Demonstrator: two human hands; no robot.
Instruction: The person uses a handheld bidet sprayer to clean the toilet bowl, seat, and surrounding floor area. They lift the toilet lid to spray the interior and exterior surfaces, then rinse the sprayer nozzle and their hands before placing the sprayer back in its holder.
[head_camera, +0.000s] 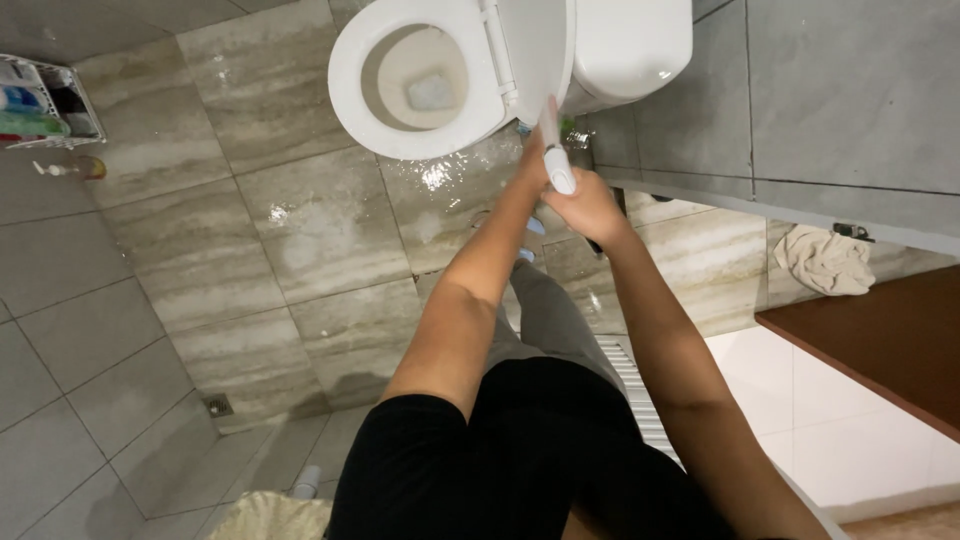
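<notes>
A white toilet (420, 140) with its seat down and lid up stands at the top of the view. A thin white handle (553, 140) points down beside the bowl, toward the gap between the seat and the tank. My right hand (590, 208) grips its upper end. My left hand (532, 165) is closed around the handle just below the right hand, and its fingers are partly hidden. The handle's lower end is out of sight behind the toilet. Both arms reach forward over my legs.
The beige floor tiles (320, 230) before the toilet are wet and shiny. A white wire rack with bottles (40, 100) stands at the far left. A floor drain (218, 405), a crumpled cloth (825, 260), a brown wooden surface (880, 340) and a pale mat (270, 515) lie around me.
</notes>
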